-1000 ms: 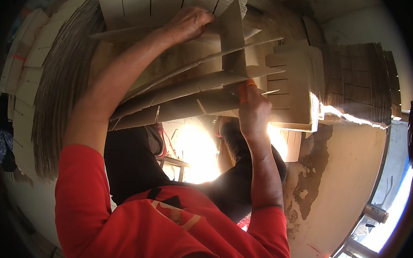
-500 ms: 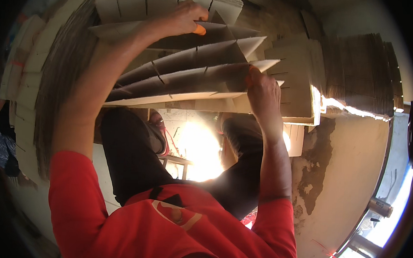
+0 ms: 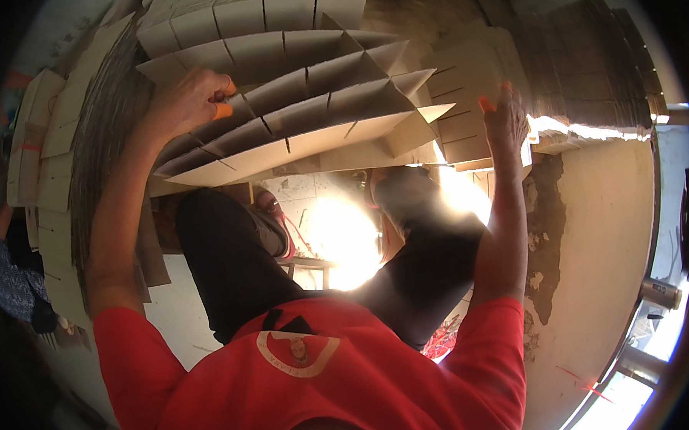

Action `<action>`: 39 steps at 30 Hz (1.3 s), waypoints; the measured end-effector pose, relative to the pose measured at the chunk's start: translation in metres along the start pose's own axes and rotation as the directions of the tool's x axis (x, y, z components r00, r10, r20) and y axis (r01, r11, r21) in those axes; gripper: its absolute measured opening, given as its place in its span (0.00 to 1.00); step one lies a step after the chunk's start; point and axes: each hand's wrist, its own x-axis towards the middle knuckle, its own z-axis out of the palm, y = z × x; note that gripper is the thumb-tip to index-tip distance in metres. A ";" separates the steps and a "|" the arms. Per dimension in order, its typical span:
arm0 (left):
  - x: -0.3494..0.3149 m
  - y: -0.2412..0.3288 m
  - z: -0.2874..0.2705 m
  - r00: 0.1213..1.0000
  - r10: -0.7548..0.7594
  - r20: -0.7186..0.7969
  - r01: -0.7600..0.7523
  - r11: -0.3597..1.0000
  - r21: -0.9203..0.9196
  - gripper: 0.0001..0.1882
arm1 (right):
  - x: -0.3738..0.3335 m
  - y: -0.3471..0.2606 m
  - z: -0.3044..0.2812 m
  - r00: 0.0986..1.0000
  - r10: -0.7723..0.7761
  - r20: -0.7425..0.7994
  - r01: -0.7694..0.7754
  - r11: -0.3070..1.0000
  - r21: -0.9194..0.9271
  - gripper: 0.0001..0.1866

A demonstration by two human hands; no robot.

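1. Now, head view: my left hand (image 3: 186,100) keeps its pinch on the slotted cardboard divider (image 3: 303,113), which has fanned open above my knees.
2. My right hand (image 3: 506,118) has let go, fingers spread beside the divider's right end.

The slotted divider strips (image 3: 303,113) are brown cardboard, matt and a little fibrous, with raw cut edges. The stacks (image 3: 63,133) beside them are the same dull cardboard, their edges showing ribbed layers. The shirt (image 3: 314,383) is soft red cloth with a printed patch; the trousers (image 3: 227,264) are black matt cloth. The wall (image 3: 589,249) is rough plaster, flaking in a dark patch. A pipe (image 3: 660,294) looks like dull metal.
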 end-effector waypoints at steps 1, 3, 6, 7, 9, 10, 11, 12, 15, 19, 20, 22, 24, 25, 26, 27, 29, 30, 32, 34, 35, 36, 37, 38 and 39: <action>0.001 -0.002 0.001 1.000 0.002 0.000 -0.002 1.000 0.006 0.06 | -0.002 0.008 0.003 0.995 0.073 0.074 -0.067 0.994 -0.084 0.30; 0.008 -0.006 0.002 1.000 0.011 -0.023 -0.009 0.996 0.085 0.05 | -0.012 0.027 0.017 0.951 0.240 0.195 -0.183 0.945 -0.271 0.34; 0.019 -0.008 -0.001 0.997 0.009 -0.072 0.008 0.972 0.234 0.06 | -0.026 0.061 0.044 0.989 0.068 0.133 -0.037 0.974 -0.223 0.34; 0.020 -0.007 -0.001 0.997 -0.009 -0.076 0.026 0.971 0.237 0.06 | -0.029 0.066 0.045 0.997 0.012 0.075 0.002 0.982 -0.188 0.32; 0.016 -0.011 0.001 0.987 0.003 -0.163 0.027 0.983 0.183 0.08 | -0.024 0.071 0.046 0.999 0.039 0.032 -0.035 0.993 -0.116 0.28; 0.011 -0.015 0.005 0.968 0.028 -0.250 0.003 0.992 0.122 0.09 | -0.021 0.073 0.045 0.999 0.052 0.011 -0.051 0.996 -0.078 0.26; 0.005 -0.013 0.005 0.941 0.042 -0.336 -0.022 0.998 0.065 0.10 | -0.019 0.073 0.042 0.994 0.109 0.020 -0.108 0.993 -0.042 0.24; -0.001 -0.010 0.003 0.913 0.090 -0.399 -0.049 0.993 0.112 0.12 | -0.016 0.074 0.037 0.986 0.162 0.031 -0.162 0.987 -0.006 0.22; -0.024 0.019 -0.002 0.861 0.122 -0.493 -0.076 0.991 0.111 0.16 | -0.017 0.062 0.020 0.969 0.242 0.049 -0.245 0.967 0.074 0.19; -0.049 0.072 -0.003 0.970 -0.092 -0.225 0.051 0.982 -0.181 0.19 | -0.016 0.075 0.020 0.972 0.224 0.073 -0.231 0.968 0.097 0.18; -0.050 0.069 0.008 0.980 -0.063 -0.188 0.029 0.984 -0.176 0.19 | -0.012 0.075 0.019 0.966 0.236 0.104 -0.250 0.957 0.149 0.17; -0.050 0.060 0.028 0.985 0.021 -0.172 -0.040 0.993 -0.109 0.17 | -0.001 0.083 0.015 0.964 0.233 0.131 -0.254 0.950 0.181 0.15; -0.049 0.047 0.044 0.973 0.116 -0.199 -0.113 0.993 0.026 0.14 | 0.005 0.078 0.006 0.967 0.253 -0.025 -0.234 0.925 0.298 0.14; -0.045 0.042 0.044 0.984 0.085 -0.154 -0.082 0.996 0.025 0.12 | 0.008 0.076 -0.002 0.958 0.269 -0.101 -0.218 0.910 0.354 0.14; -0.043 0.035 0.043 0.993 0.046 -0.107 -0.043 0.999 0.029 0.10 | 0.012 0.063 -0.018 0.948 0.308 -0.076 -0.266 0.903 0.337 0.13; -0.040 0.031 0.043 0.998 0.015 -0.057 -0.014 0.999 0.029 0.08 | 0.015 0.058 -0.033 0.942 0.318 -0.103 -0.274 0.912 0.305 0.13; -0.036 0.034 0.038 0.994 0.014 -0.109 -0.013 1.000 0.015 0.06 | 0.022 0.052 -0.058 0.928 0.336 -0.160 -0.294 0.926 0.238 0.11; -0.035 0.035 0.036 0.991 0.012 -0.135 -0.010 1.000 0.009 0.06 | 0.026 0.049 -0.070 0.939 0.295 -0.176 -0.220 0.910 0.350 0.11; -0.036 0.033 0.039 0.989 0.059 -0.138 -0.061 0.998 -0.012 0.07 | 0.034 0.041 -0.092 0.952 0.215 -0.216 -0.060 0.826 0.560 0.12; -0.037 0.028 0.045 0.989 0.074 -0.132 -0.079 0.996 -0.038 0.08 | 0.032 -0.001 -0.119 0.988 0.140 -0.071 -0.017 0.546 0.837 0.15; -0.038 0.024 0.049 0.990 0.068 -0.123 -0.076 0.995 -0.058 0.08 | 0.028 -0.026 -0.129 0.997 0.082 -0.010 -0.021 0.372 0.928 0.17; -0.038 0.023 0.052 0.991 0.066 -0.114 -0.076 0.994 -0.079 0.08 | 0.024 -0.045 -0.134 1.000 -0.013 0.002 0.002 0.290 0.957 0.19; -0.040 0.022 0.053 0.992 0.059 -0.115 -0.070 0.993 -0.091 0.08 | 0.020 -0.061 -0.133 0.994 -0.112 0.006 0.016 0.199 0.980 0.22; -0.038 0.025 0.054 0.991 0.063 -0.118 -0.076 0.991 -0.107 0.08 | 0.017 -0.068 -0.135 0.985 -0.173 -0.002 0.046 0.252 0.967 0.23; -0.037 0.027 0.055 0.990 0.066 -0.121 -0.081 0.989 -0.122 0.08 | 0.014 -0.074 -0.136 0.972 -0.235 -0.006 0.079 0.302 0.950 0.25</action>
